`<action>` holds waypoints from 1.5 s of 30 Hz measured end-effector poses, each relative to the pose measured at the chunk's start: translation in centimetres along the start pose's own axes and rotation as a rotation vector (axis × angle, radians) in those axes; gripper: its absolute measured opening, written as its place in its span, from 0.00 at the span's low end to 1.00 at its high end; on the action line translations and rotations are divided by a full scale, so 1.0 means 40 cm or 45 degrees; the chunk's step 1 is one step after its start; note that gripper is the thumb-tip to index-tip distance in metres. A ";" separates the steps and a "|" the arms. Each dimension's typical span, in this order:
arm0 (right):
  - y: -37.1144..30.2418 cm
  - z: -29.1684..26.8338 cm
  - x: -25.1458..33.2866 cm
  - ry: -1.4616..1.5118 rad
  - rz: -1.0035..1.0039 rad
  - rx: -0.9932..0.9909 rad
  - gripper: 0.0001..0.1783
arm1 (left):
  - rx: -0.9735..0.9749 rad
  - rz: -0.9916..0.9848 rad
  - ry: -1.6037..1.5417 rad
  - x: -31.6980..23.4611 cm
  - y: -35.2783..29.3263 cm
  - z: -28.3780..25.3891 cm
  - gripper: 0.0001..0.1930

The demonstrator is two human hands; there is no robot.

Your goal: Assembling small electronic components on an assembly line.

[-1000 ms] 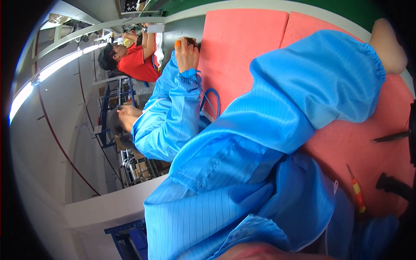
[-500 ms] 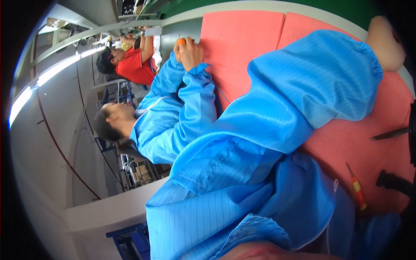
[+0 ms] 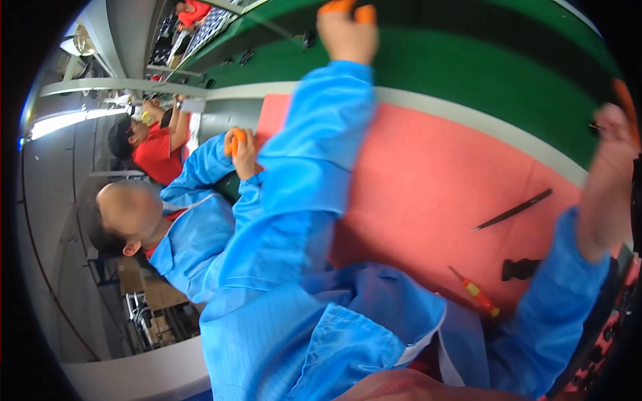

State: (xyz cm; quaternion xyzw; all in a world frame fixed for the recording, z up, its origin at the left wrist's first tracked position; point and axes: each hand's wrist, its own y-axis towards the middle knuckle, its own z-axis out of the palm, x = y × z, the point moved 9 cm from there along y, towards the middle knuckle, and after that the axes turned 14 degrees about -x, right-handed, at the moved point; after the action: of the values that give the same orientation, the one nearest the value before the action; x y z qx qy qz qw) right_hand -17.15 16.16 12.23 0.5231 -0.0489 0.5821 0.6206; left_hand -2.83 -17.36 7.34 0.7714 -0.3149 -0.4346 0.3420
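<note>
My left hand (image 3: 348,39) reaches out over the green surface at the top of the view, its fingers bent and blurred. It grips an orange piece (image 3: 365,13), which shows in two patches at the fingertips; its kind is unclear. At the far right my right hand (image 3: 612,130) is also over the green surface, fingers curled against a second orange piece (image 3: 626,100) that the view's edge cuts off. Between my arms, the pink mat (image 3: 414,174) bears dark tweezers (image 3: 511,210), a red-and-yellow screwdriver (image 3: 475,291) and a black object (image 3: 520,269) of unclear kind beside my right sleeve.
Close on my left sits a co-worker in blue (image 3: 200,234), holding an orange piece (image 3: 235,142). Farther off is a person in red (image 3: 157,150). A pale rail (image 3: 468,123) divides the pink mat from the green surface (image 3: 461,60). Small dark parts (image 3: 308,38) lie on the green.
The view has turned. My left hand has swung from the right side over to the upper left and now has an orange piece. My right hand has come into view.
</note>
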 end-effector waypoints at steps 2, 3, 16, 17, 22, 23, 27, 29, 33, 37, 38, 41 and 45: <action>-0.029 0.006 -0.097 -0.139 0.091 -0.100 0.22 | -0.159 0.321 0.508 0.197 0.094 -0.048 0.22; -0.050 -0.010 -0.143 -0.116 0.259 -0.189 0.21 | -0.066 0.172 0.635 0.282 0.091 -0.042 0.24; -0.129 -0.014 -0.246 -0.428 0.713 -0.104 0.16 | 0.481 -0.921 -1.105 -0.064 -0.102 0.066 0.17; -0.128 -0.012 -0.246 -0.364 0.737 -0.102 0.16 | 0.572 -1.160 -1.377 -0.146 -0.177 0.084 0.14; -0.102 -0.007 -0.226 -0.210 0.633 -0.238 0.14 | 0.902 -1.410 -1.777 -0.398 -0.332 0.067 0.13; -0.093 -0.006 -0.218 -0.178 0.586 -0.251 0.14 | 0.957 -1.433 -1.780 -0.419 -0.345 0.070 0.13; -0.083 -0.032 -0.204 -0.176 0.587 -0.271 0.12 | 0.957 -1.404 -1.722 -0.448 -0.368 0.072 0.13; -0.083 -0.032 -0.200 -0.177 0.616 -0.274 0.12 | 0.938 -1.292 -1.634 -0.452 -0.360 0.071 0.14; -0.072 -0.022 -0.185 -0.174 0.522 -0.198 0.11 | 0.864 -1.110 -1.507 -0.442 -0.338 0.065 0.16; -0.067 0.017 -0.170 -0.333 0.384 0.078 0.10 | 0.785 -1.061 -1.507 -0.423 -0.323 0.053 0.17; -0.067 0.014 -0.171 -0.309 0.434 0.043 0.10 | 0.750 -0.940 -1.416 -0.419 -0.316 0.044 0.17; -0.070 0.012 -0.176 -0.266 0.531 -0.021 0.09 | 0.675 -0.771 -1.300 -0.412 -0.307 0.029 0.17; -0.076 0.011 -0.175 -0.209 0.502 -0.073 0.09 | 0.600 -0.668 -1.261 -0.413 -0.297 0.017 0.17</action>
State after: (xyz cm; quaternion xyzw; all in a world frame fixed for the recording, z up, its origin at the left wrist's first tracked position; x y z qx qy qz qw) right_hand -16.77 11.84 5.93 0.5312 -0.2173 0.6461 0.5032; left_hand -8.19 2.13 5.08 0.5843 -0.3237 -0.7302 -0.1437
